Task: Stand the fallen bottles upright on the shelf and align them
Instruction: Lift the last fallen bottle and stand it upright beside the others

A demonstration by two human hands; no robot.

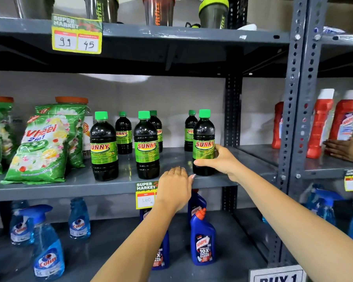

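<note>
Dark Sunny bottles with green caps stand upright on the grey middle shelf [118, 185]. Three form a front row: a left bottle [104, 147], a middle bottle [146, 146] and a right bottle [203, 137]. Three more stand behind them [123, 133], [157, 127], [190, 129]. My right hand [222, 161] grips the lower part of the right front bottle, thumb across its front. My left hand [174, 185] rests palm down on the shelf's front edge between the middle and right bottles, holding nothing. No bottle lies on its side.
Green Wheel detergent packs [43, 147] fill the shelf's left end. A steel upright [293, 110] bounds the right, with red Harpic bottles [320, 125] and another person's hand [342, 148] beyond. Blue Harpic [203, 241] and Colin sprays [47, 247] stand below; shakers above.
</note>
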